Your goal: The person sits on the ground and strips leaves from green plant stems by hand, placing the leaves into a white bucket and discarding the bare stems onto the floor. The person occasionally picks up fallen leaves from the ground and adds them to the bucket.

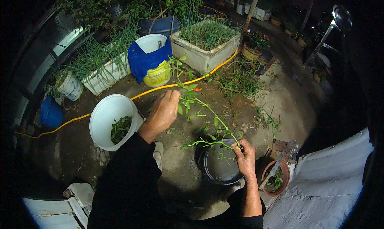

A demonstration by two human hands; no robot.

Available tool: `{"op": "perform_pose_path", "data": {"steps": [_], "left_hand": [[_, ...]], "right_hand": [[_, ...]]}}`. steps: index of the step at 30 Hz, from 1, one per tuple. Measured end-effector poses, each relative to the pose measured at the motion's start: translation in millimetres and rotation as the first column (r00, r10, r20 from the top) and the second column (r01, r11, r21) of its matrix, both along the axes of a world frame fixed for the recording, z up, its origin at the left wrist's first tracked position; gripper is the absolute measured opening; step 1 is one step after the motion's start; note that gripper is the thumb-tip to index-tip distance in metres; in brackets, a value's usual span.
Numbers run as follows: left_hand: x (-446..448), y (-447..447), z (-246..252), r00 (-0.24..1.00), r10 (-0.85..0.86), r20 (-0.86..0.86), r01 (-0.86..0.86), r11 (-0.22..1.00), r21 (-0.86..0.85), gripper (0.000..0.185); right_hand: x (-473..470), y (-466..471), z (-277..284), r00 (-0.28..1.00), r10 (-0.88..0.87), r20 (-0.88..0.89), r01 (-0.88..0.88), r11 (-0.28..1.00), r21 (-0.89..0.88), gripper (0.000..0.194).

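Note:
My right hand (pixel 246 157) grips the lower end of a green plant branch (pixel 214 113) with small side shoots, above a dark round tub (pixel 220 164). The branch slants up and to the left, with leaves at its far end. Beside those leaves is my left hand (pixel 162 113), its fingers curled together; whether a leaf is pinched between them is hidden. To the left of that hand stands a white plastic bucket (pixel 97 121) with picked green leaves (pixel 121 128) inside.
A yellow hose (pixel 150 92) crosses the ground. Behind it stand a bucket draped with blue cloth (pixel 147 59) and a white planter box (pixel 192 53). Cut stems (pixel 240 82) lie in a heap. At right, a knife-like tool (pixel 271 175) rests across a terracotta pot (pixel 286 184).

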State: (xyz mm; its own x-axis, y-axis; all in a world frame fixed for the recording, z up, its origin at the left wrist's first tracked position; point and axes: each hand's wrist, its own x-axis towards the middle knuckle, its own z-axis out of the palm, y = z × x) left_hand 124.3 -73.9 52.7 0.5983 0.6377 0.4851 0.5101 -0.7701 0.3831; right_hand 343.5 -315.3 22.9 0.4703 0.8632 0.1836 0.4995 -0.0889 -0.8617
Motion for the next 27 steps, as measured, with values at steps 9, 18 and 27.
{"op": "perform_pose_path", "data": {"steps": [9,18,27], "left_hand": [[-97.7,58.9,-38.2,0.834,0.331,-0.441,-0.347,0.937,0.046,0.021],[-112.9,29.8,-28.8,0.997,-0.019,-0.079,-0.011,0.933,-0.359,0.025],[31.9,-61.9,-23.4,0.903,-0.405,0.144,0.41,0.713,-0.568,0.02]], "right_hand": [[24.1,-17.0,-2.3,0.993,-0.071,-0.097,0.072,0.997,0.005,0.002],[7.6,0.7,-7.0,0.821,-0.117,-0.559,0.116,0.992,-0.038,0.002],[-14.9,18.9,-9.5,0.53,-0.028,-0.847,0.171,0.982,0.074,0.018]]}}
